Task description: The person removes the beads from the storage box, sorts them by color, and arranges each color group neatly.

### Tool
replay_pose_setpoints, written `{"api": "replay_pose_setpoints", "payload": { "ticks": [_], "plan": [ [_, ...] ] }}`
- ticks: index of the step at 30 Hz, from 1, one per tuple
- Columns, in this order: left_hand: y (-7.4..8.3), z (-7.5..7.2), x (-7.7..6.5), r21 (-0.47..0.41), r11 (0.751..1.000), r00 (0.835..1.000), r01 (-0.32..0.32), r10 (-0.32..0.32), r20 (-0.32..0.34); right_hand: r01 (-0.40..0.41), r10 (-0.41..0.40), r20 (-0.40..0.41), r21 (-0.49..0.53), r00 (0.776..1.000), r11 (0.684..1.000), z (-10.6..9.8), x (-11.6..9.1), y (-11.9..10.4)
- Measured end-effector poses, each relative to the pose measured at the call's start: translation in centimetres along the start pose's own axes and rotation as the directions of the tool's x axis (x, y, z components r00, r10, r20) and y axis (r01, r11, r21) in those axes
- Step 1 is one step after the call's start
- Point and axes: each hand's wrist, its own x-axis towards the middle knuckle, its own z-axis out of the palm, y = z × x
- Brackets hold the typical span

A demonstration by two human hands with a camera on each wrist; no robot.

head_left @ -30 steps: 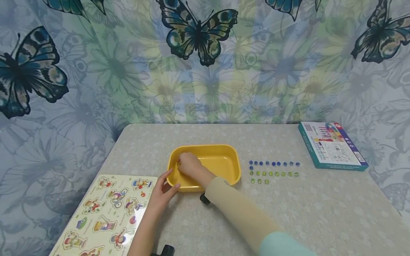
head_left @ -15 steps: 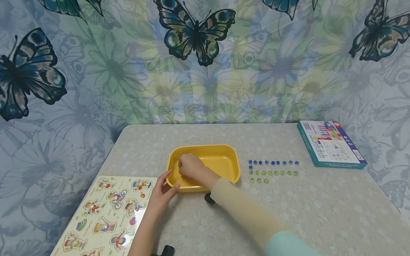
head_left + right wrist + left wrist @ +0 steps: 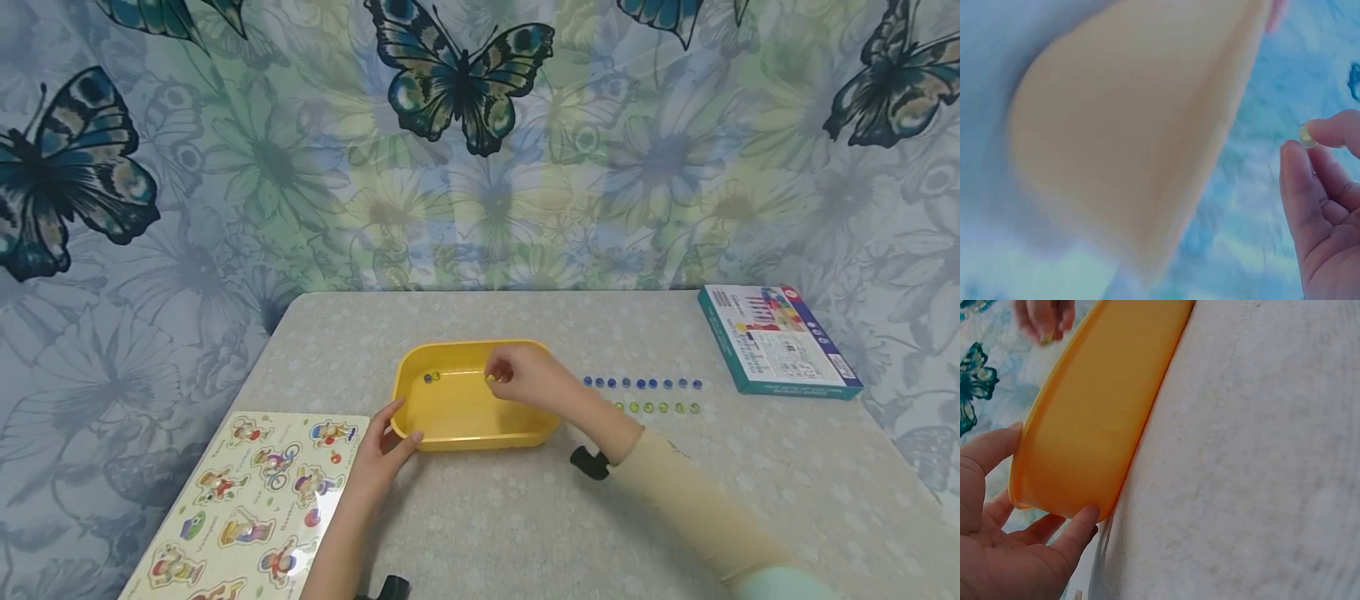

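My right hand (image 3: 528,379) pinches a small translucent yellow-green marble (image 3: 1307,135) between thumb and fingertip, over the right half of a yellow plastic tray (image 3: 465,437). Inside that tray, near its far left corner, lie a blue marble (image 3: 427,378) and a yellow-green one beside it. At the tray's near left corner, my left hand (image 3: 378,450) holds the end wall, thumb and fingers spread round it, as the left wrist view also shows. To the right, a row of blue marbles (image 3: 641,383) stands behind a row of yellow-green marbles (image 3: 663,407), both partly covered by the right forearm.
A picture board (image 3: 247,500) with cartoon figures lies at the left, beside the left forearm. A teal and white box (image 3: 780,342) rests at the back right of the table (image 3: 750,500). Behind the table hangs a butterfly-print cloth (image 3: 480,200).
My right hand has risen from the tray's left part and moved right with a yellow-green marble, uncovering two marbles inside. The forearm now covers the rows' left ends. My left hand stays put.
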Motion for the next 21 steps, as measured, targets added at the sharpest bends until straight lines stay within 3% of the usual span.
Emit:
{"api": "replay_pose_setpoints", "payload": {
  "ticks": [6,12,16,21],
  "plan": [
    [-0.1,0.0,0.0,-0.007,1.0,1.0,-0.004,0.004,0.001,-0.025,0.023,-0.133,-0.012,0.991,1.0,-4.2,-5.3,3.3],
    [-0.2,0.0,0.1,-0.019,1.0,1.0,-0.013,0.014,0.009,-0.129,0.122,-0.221,-0.016,0.968,0.992,-6.7,-10.2,7.6],
    [-0.1,0.0,0.0,-0.018,1.0,1.0,-0.008,0.009,0.009,-0.197,0.192,-0.223,-0.002,0.956,0.98,-7.3,-12.6,10.3],
    [0.0,0.0,-0.2,-0.01,1.0,1.0,-0.003,0.003,0.004,-0.26,0.253,-0.173,-0.015,0.952,0.966,-6.2,-13.6,12.9]
  ]
}}
